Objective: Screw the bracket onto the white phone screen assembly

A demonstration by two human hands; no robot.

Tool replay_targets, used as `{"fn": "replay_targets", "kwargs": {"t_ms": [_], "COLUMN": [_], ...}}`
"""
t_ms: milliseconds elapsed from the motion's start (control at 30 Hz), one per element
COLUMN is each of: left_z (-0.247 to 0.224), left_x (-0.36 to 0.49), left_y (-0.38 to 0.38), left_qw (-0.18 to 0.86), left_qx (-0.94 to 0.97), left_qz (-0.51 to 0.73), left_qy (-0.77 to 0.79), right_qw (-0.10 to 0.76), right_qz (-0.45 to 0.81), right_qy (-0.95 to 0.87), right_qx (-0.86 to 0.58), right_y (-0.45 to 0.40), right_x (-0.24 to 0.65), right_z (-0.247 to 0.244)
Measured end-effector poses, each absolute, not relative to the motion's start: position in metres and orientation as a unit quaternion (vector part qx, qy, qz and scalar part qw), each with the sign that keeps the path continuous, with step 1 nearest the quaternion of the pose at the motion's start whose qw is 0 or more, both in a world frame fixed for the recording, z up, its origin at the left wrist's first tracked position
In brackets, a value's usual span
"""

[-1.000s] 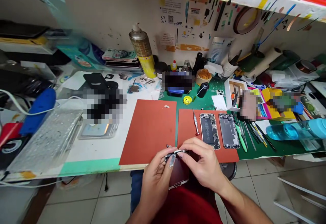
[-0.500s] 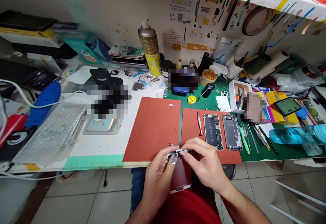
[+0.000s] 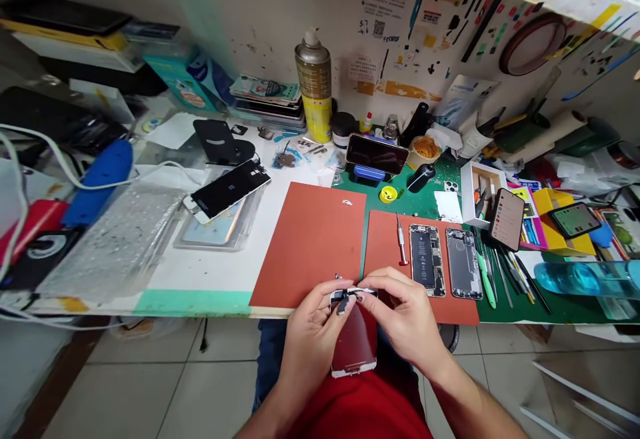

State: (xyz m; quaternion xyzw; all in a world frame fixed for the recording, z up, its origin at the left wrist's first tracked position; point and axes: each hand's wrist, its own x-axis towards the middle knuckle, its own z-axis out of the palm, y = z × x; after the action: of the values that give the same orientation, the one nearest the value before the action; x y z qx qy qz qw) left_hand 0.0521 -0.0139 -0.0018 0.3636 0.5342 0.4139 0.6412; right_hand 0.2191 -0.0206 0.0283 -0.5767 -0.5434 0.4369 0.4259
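- Even, moderately bright light falls across left hand (image 3: 313,332) and right hand (image 3: 406,322); its source is out of view.
- Reddish sheen coats the screen panel (image 3: 355,342) between them.
- Glare flecks the plastic bag (image 3: 117,236), far left.
- Shadow darkens the floor (image 3: 210,379) below.
- Wide-angle distortion stretches the edges; fine print blurs.
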Motion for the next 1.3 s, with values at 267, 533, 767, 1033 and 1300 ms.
{"fn": "replay_targets", "kwargs": {"t_ms": [267, 533, 767, 1033, 1300], "left_z": [-0.0015, -0.0006, 0.0026, 0.0058, 0.0062], "left_x": [0.0523, 0.0552, 0.0537, 0.0558, 0.0583], "left_y": [-0.0126, -0.0121, -0.0097, -0.0088, -0.0112], "left_qw": [0.657, 0.658, 0.670, 0.669, 0.667], "left_qx": [0.354, 0.345, 0.326, 0.326, 0.319], "left_qz": [0.402, 0.403, 0.403, 0.393, 0.403], "left_qy": [0.531, 0.535, 0.532, 0.540, 0.539], "right_qw": [0.426, 0.428, 0.427, 0.445, 0.455], "right_qz": [0.420, 0.415, 0.449, 0.441, 0.425], "right_qy": [-0.560, -0.558, -0.553, -0.523, -0.514], "right_qx": [-0.573, -0.577, -0.557, -0.577, -0.590], "right_y": [-0.0223, -0.0234, -0.0267, -0.0273, -0.0274], "right_x": [0.2186, 0.2191, 0.2254, 0.2222, 0.2187], "right_z": [0.0316, 0.0322, 0.0321, 0.0310, 0.0290]}}
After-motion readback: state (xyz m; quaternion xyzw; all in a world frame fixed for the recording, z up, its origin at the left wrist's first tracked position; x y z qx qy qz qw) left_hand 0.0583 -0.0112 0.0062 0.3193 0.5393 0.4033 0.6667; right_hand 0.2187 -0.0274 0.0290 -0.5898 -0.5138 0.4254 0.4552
